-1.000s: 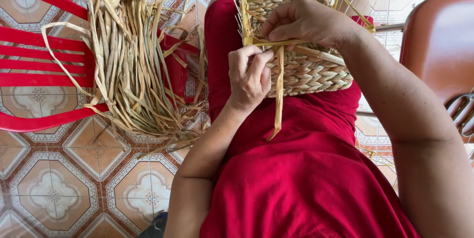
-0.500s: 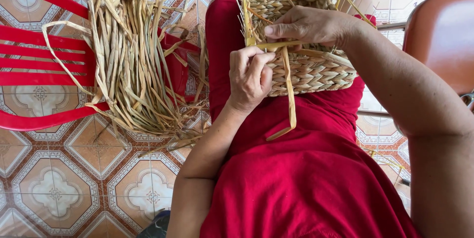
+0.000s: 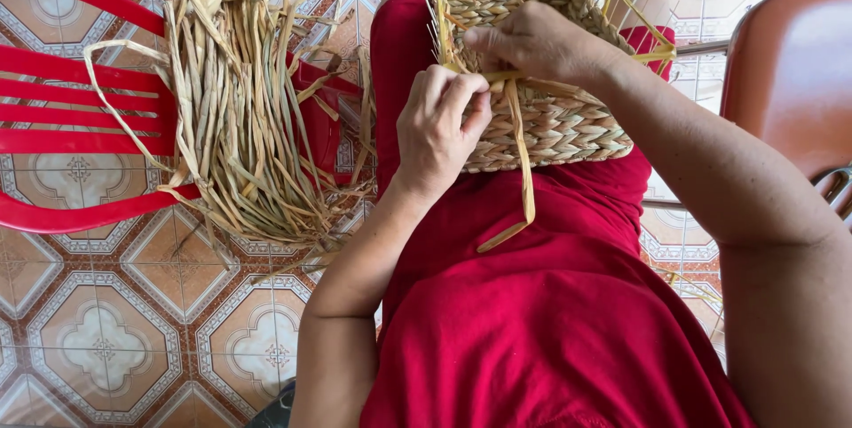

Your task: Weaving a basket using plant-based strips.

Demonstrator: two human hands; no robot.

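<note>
Head view: left hand (image 3: 437,130) and right hand (image 3: 532,42), fingers still pinching the flat yellow-tan straw strand (image 3: 522,166), have drawn it lower at six o'clock below the half-woven tan straw basket (image 3: 568,122).

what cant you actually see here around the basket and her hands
- Head view: woven basket top, cut off by the upper frame edge.
- Right hand fingertips, tucked behind its knuckles.
- Strand start, hidden under the left hand.
- Red chair seat, covered by straw bundle.

No packages, labels, signs or screens are showing anywhere in view, whether on or around the red plastic slatted chair (image 3: 80,99) at the left. Nothing printed or displayed is appearing near it.
</note>
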